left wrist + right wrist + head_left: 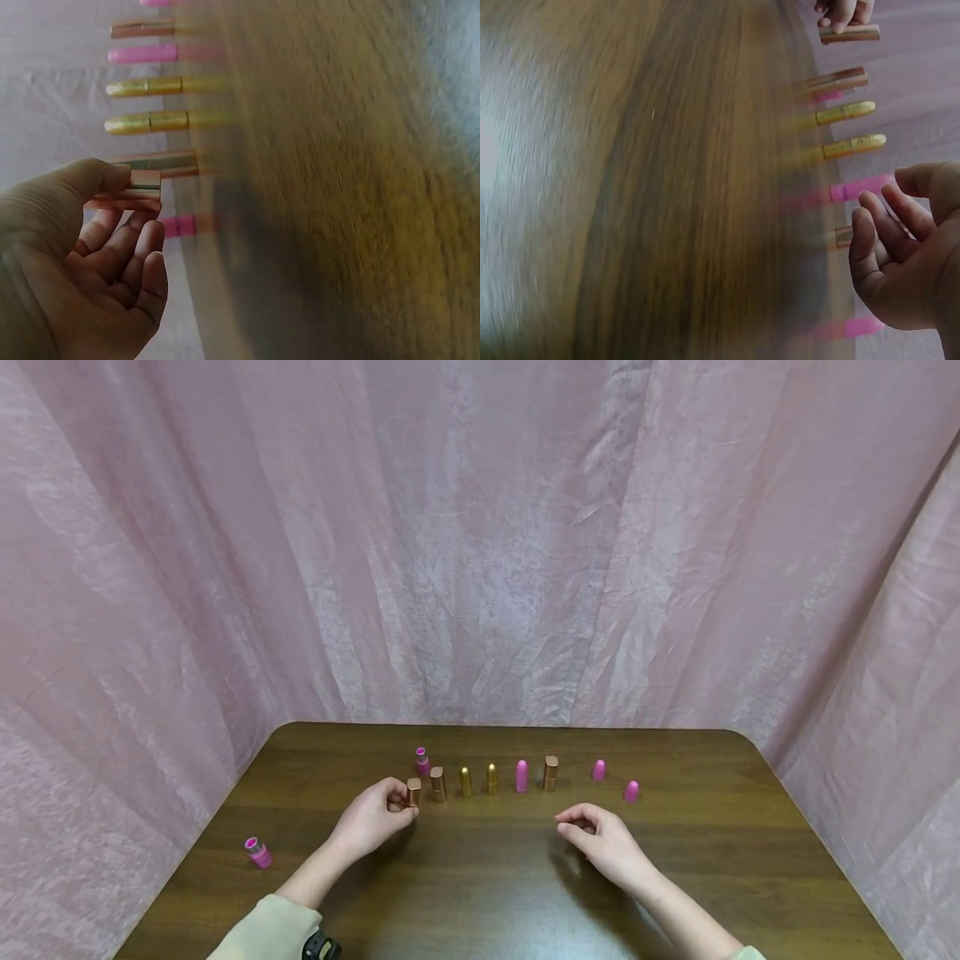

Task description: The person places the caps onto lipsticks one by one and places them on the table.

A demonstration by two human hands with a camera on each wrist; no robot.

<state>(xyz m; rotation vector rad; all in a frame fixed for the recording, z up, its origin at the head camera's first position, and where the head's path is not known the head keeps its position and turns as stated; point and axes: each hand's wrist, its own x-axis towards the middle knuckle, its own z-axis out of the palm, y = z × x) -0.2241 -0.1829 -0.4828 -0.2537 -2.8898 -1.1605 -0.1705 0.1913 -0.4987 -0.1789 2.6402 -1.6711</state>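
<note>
My left hand [372, 817] pinches a rose-gold lipstick [413, 792] between thumb and fingers at the left end of a row of upright lipsticks. In the left wrist view the thumb lies on top of it. Just to its right stands another rose-gold lipstick [438, 785], and behind them a pink lipstick base [422, 762] with its cap off. My right hand [602, 843] hovers over the table, fingers loosely bent and nothing in them. Nearest to it are a pink lipstick [521, 776] and a rose-gold lipstick [551, 774] in the row.
Two gold lipsticks [466, 782] stand mid-row. On the right are two short pink caps [632, 791]. Another uncapped pink base [258, 852] stands at the left. Pink curtains [495, 543] hang behind the brown wooden table [480, 877].
</note>
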